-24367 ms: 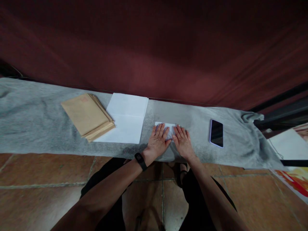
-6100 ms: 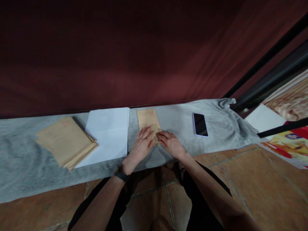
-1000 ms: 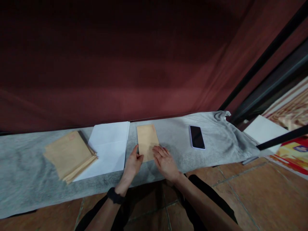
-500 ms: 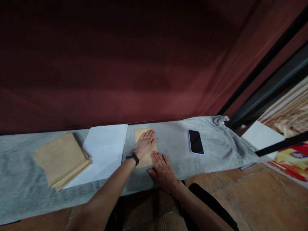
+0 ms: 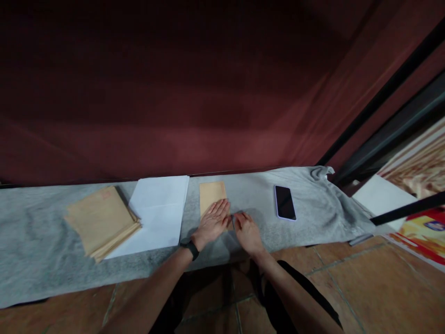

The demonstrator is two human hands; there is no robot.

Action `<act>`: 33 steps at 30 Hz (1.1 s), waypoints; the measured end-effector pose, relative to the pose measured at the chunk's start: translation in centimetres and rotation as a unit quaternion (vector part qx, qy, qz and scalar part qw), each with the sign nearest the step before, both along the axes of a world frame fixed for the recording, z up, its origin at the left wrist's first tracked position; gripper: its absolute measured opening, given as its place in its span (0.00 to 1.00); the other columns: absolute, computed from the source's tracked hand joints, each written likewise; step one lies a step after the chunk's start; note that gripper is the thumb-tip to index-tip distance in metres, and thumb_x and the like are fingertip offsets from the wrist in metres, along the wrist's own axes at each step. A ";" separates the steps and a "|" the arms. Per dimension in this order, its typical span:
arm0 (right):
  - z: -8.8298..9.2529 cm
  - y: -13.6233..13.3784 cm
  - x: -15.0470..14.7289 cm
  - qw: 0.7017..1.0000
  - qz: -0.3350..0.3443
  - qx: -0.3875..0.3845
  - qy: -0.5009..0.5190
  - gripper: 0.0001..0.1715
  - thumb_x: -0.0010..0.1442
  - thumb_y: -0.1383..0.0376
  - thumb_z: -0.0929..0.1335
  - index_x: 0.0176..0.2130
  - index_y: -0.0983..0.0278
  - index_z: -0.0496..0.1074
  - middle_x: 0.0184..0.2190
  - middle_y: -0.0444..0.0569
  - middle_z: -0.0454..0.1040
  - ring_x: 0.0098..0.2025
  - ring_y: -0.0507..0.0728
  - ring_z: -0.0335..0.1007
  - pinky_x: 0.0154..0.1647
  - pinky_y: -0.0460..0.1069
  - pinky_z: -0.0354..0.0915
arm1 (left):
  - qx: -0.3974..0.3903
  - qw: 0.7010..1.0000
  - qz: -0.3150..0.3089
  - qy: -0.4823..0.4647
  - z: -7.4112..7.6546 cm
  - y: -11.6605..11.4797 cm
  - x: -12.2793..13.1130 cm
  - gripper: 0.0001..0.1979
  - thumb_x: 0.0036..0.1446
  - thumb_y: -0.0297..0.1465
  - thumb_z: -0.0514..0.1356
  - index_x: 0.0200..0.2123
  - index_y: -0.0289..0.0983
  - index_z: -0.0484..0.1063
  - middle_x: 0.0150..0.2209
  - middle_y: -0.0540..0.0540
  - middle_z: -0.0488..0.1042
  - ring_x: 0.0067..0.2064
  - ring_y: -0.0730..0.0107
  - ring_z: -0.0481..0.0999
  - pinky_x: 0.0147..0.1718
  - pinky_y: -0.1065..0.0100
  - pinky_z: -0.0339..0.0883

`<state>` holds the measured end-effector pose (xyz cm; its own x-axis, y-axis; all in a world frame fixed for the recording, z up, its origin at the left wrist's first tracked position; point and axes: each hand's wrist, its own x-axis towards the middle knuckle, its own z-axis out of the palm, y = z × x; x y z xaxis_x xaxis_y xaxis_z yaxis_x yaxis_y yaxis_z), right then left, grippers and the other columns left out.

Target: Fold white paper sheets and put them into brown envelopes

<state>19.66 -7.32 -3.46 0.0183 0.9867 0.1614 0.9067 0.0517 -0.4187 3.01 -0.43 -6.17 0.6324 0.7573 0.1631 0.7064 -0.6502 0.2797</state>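
A single brown envelope (image 5: pixel 212 195) lies on the grey cloth (image 5: pixel 41 250) straight ahead of me. My left hand (image 5: pixel 212 221), a black band on its wrist, rests flat with fingers stretched over the envelope's near half. My right hand (image 5: pixel 246 231) lies on the cloth at the envelope's near right corner, fingers flat and together, the fingertips touching its edge. Neither hand holds anything.
A stack of brown envelopes (image 5: pixel 101 219) sits at the left, overlapping white paper sheets (image 5: pixel 158 211). A dark phone (image 5: pixel 285 202) lies to the right. A dark red curtain (image 5: pixel 194 97) hangs behind. Tiled floor (image 5: pixel 375 287) is below; white paper and a colourful sheet (image 5: pixel 422 229) lie far right.
My left hand slid back along the envelope toward me, uncovering its far half. My right hand shifted from the near edge to the near right corner.
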 end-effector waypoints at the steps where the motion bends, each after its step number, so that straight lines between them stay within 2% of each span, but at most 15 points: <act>1: -0.1 0.2 0.1 1.000 -0.008 -0.001 0.006 0.20 0.67 0.71 0.60 0.51 0.61 0.76 0.47 0.52 0.80 0.49 0.57 0.77 0.51 0.48 0.67 | 0.003 1.000 -0.002 0.001 0.0 -0.8 -0.1 0.28 0.70 0.37 0.44 0.70 0.35 0.55 0.72 0.39 0.55 0.73 0.62 0.52 0.71 0.54 0.43; 9: 0.2 1.2 -0.2 0.998 -0.042 -0.048 0.006 0.17 0.68 0.68 0.62 0.48 0.62 0.77 0.45 0.52 0.80 0.44 0.57 0.79 0.44 0.47 0.68 | 0.000 0.999 -0.024 0.024 1.0 -7.1 -0.4 0.32 0.69 0.45 0.48 0.70 0.33 0.54 0.71 0.35 0.56 0.73 0.57 0.53 0.70 0.52 0.48; 15: 0.7 1.5 -1.6 0.996 -0.054 -0.074 -0.004 0.14 0.68 0.66 0.63 0.46 0.63 0.76 0.43 0.54 0.80 0.42 0.57 0.80 0.39 0.47 0.68 | 0.030 0.999 0.005 0.010 0.9 -10.1 -0.2 0.33 0.66 0.42 0.54 0.68 0.31 0.57 0.69 0.32 0.60 0.72 0.53 0.56 0.69 0.49 0.53; 19: 0.3 2.2 -2.0 0.995 -0.068 -0.073 0.031 0.13 0.67 0.65 0.63 0.43 0.64 0.77 0.41 0.54 0.81 0.42 0.58 0.80 0.41 0.48 0.68 | 0.057 0.998 0.025 -0.001 0.5 -10.6 0.5 0.31 0.66 0.40 0.55 0.67 0.31 0.59 0.68 0.30 0.61 0.71 0.49 0.57 0.68 0.45 0.55; 23: -0.3 3.0 -2.1 0.990 -0.090 -0.071 0.079 0.11 0.64 0.67 0.65 0.41 0.66 0.76 0.39 0.55 0.82 0.42 0.58 0.79 0.42 0.47 0.68 | 0.061 0.997 0.034 0.012 0.4 -10.4 1.3 0.32 0.65 0.43 0.56 0.66 0.30 0.62 0.67 0.29 0.63 0.70 0.45 0.59 0.66 0.45 0.57; 25: -0.6 3.1 -2.3 0.986 -0.092 -0.078 0.114 0.11 0.63 0.68 0.65 0.44 0.66 0.75 0.38 0.54 0.82 0.40 0.58 0.79 0.41 0.47 0.68 | 0.051 0.998 0.037 0.021 0.6 -10.3 1.6 0.33 0.65 0.44 0.56 0.66 0.29 0.63 0.67 0.29 0.63 0.70 0.45 0.60 0.66 0.47 0.57; 28: -0.8 3.3 -2.2 0.975 -0.079 -0.079 0.191 0.18 0.61 0.71 0.64 0.50 0.64 0.73 0.39 0.50 0.82 0.38 0.56 0.79 0.41 0.48 0.68 | 0.035 0.999 0.038 0.015 1.2 -10.2 1.7 0.34 0.65 0.45 0.56 0.66 0.27 0.62 0.68 0.28 0.61 0.70 0.45 0.59 0.66 0.48 0.57; 31: -0.5 3.9 -0.6 0.956 -0.080 -0.045 0.280 0.19 0.59 0.70 0.63 0.49 0.64 0.74 0.38 0.50 0.81 0.37 0.55 0.78 0.41 0.47 0.68 | 0.039 0.999 0.010 -0.017 2.2 -9.9 1.3 0.32 0.67 0.43 0.54 0.68 0.30 0.59 0.69 0.31 0.59 0.71 0.49 0.58 0.67 0.48 0.56; 33: 0.0 4.6 1.7 0.940 -0.110 0.001 0.322 0.18 0.58 0.69 0.63 0.45 0.66 0.76 0.33 0.49 0.80 0.34 0.56 0.76 0.37 0.47 0.67 | 0.045 0.998 -0.001 -0.045 2.8 -9.5 0.8 0.29 0.69 0.41 0.51 0.69 0.35 0.57 0.71 0.36 0.57 0.71 0.52 0.58 0.68 0.49 0.55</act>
<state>21.32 -2.76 -3.46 0.3161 0.9474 0.0489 0.4532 -0.1055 -0.8851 3.85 -9.97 -3.36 0.6138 0.7356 0.2865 0.6801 -0.6770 0.2813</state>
